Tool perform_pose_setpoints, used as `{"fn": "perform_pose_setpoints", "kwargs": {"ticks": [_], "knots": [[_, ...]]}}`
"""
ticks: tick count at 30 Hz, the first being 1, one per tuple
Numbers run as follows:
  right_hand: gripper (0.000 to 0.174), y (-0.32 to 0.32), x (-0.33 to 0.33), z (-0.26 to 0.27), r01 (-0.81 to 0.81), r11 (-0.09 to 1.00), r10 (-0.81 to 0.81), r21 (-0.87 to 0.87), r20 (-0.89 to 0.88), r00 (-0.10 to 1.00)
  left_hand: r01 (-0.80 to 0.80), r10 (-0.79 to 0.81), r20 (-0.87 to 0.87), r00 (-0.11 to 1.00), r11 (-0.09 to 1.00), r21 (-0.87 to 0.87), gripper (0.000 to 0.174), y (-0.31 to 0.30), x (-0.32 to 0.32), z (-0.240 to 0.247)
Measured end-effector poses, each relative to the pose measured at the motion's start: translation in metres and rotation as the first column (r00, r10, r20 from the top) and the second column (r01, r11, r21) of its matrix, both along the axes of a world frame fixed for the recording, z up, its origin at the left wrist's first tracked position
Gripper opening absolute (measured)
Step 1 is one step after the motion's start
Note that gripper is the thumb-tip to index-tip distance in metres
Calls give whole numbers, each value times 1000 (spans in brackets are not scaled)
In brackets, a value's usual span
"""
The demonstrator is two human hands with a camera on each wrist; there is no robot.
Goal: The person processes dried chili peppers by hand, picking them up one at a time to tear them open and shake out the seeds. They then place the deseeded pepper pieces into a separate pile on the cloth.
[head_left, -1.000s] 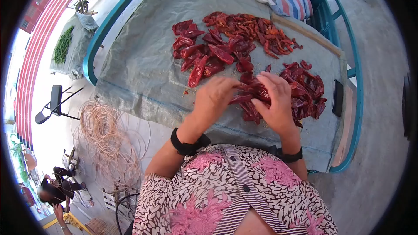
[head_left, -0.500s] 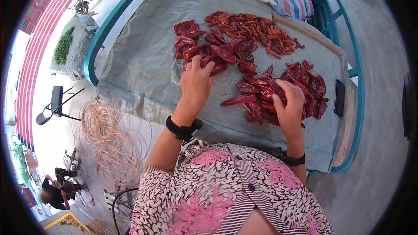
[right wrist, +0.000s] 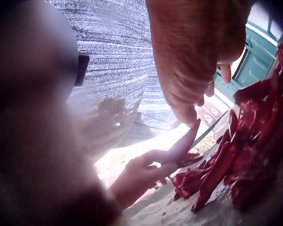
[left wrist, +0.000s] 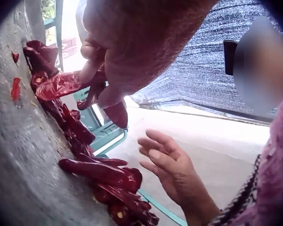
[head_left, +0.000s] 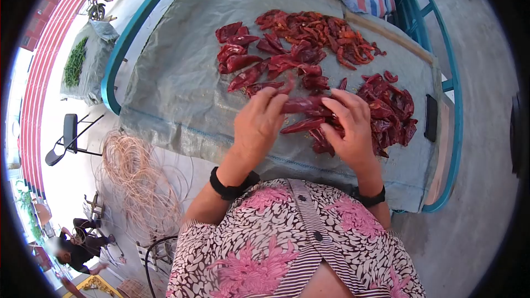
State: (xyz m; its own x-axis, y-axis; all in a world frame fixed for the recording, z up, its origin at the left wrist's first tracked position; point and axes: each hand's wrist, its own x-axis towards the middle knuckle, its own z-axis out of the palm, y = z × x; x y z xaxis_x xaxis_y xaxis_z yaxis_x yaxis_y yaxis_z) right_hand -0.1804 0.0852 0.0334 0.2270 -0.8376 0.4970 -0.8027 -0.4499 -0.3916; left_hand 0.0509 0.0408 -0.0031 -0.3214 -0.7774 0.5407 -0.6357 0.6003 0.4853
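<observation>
My left hand (head_left: 256, 124) grips a dark red pepper (head_left: 301, 105) with curled fingers, its free end pointing toward the right hand. In the left wrist view this pepper (left wrist: 117, 114) juts out below the left fingers. My right hand (head_left: 353, 127) has its thumb and fingers parted, right at the pepper's far end in the head view. The right wrist view puts the pepper's tip (right wrist: 195, 126) close under the right fingertips. Whole glossy peppers (head_left: 237, 63) lie loosely beyond the left hand. Beside and under the right hand spreads a heap of flattened red peppers (head_left: 386, 105).
Farther back lies a pile of shrivelled orange-red peppers (head_left: 331, 33). A grey-green tarp (head_left: 182, 66) covers the platform, bounded by a teal metal rail (head_left: 454, 149). A black phone (head_left: 431, 117) lies at the right edge. Coiled cord (head_left: 135, 171) and a seated person (head_left: 77, 248) are at lower left.
Half a second ago the left hand was reaching onto the left pile; it has come back toward the right hand holding a pepper. The right hand has shifted slightly left.
</observation>
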Motion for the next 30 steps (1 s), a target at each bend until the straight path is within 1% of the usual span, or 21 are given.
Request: {"fn": "perform_pose_setpoints", "kwargs": {"ticks": [2, 4, 6, 7, 10, 11, 13, 14, 16, 17, 20, 21, 24, 25, 26, 28, 29, 30], "knots": [[50, -6, 10, 4, -55, 998, 53, -11, -113, 992, 100, -101, -40, 994, 995, -15, 47, 5, -7, 3], [46, -8, 11, -4, -92, 994, 99, 51, -136, 986, 135, -131, -101, 986, 990, 33, 47, 13, -13, 1], [44, -8, 6, -14, -122, 981, 144, 152, -141, 979, 159, -145, -145, 979, 983, 94, 46, 17, -12, -5], [42, -7, 8, -12, -126, 985, 143, 120, -146, 979, 168, -147, -156, 977, 977, 130, 45, 17, -11, -11], [41, -4, 6, -18, -145, 975, 170, 169, -142, 975, 164, -121, -206, 971, 964, 208, 42, 19, -8, -20], [40, -4, 4, -17, -140, 976, 163, 165, -139, 977, 162, -109, -227, 968, 959, 231, 40, 20, -8, -23], [39, -3, 1, -10, -129, 979, 151, 161, -133, 980, 97, -30, -238, 971, 957, 274, 39, 13, -4, -31], [40, -2, -2, -7, -73, 990, 89, 124, -131, 987, 64, 9, -240, 971, 953, 296, 39, 11, 0, -33], [40, -1, -15, -2, 37, 998, -31, 47, -119, 992, 55, 35, -293, 955, 954, 294, 38, 10, 7, -23], [49, 0, -29, -7, 81, 995, -71, 50, -169, 983, 49, 48, -319, 947, 955, 292, 38, 10, 9, -19], [60, 4, -28, 3, 188, 980, -173, 63, -194, 966, 51, 73, -395, 916, 954, 295, 40, 11, 10, -18], [67, 6, -26, 4, 170, 981, -148, 94, -203, 968, 96, 46, -407, 912, 942, 322, 41, 12, 8, -15], [65, 4, -7, 10, 17, 990, 4, 137, -149, 989, 242, -41, -463, 885, 892, 383, 42, 16, -2, -2], [59, 3, -2, 11, -35, 992, 59, 123, -191, 980, 296, -76, -491, 868, 872, 390, 42, 17, -5, 0], [54, 2, -1, 7, -56, 990, 79, 130, -179, 981, 347, -107, -517, 849, 851, 395, 42, 18, -8, 1], [45, 0, 0, -6, -102, 985, 123, 141, -153, 980, 379, -125, -520, 845, 825, 418, 43, 17, -9, -1], [30, -2, -4, -12, -84, 989, 100, 125, -129, 987, 385, -118, -526, 842, 816, 432, 43, 17, -11, -2], [27, -2, -7, -9, -50, 993, 65, 111, -131, 989, 389, -110, -534, 839, 807, 445, 43, 17, -10, -3]]}}
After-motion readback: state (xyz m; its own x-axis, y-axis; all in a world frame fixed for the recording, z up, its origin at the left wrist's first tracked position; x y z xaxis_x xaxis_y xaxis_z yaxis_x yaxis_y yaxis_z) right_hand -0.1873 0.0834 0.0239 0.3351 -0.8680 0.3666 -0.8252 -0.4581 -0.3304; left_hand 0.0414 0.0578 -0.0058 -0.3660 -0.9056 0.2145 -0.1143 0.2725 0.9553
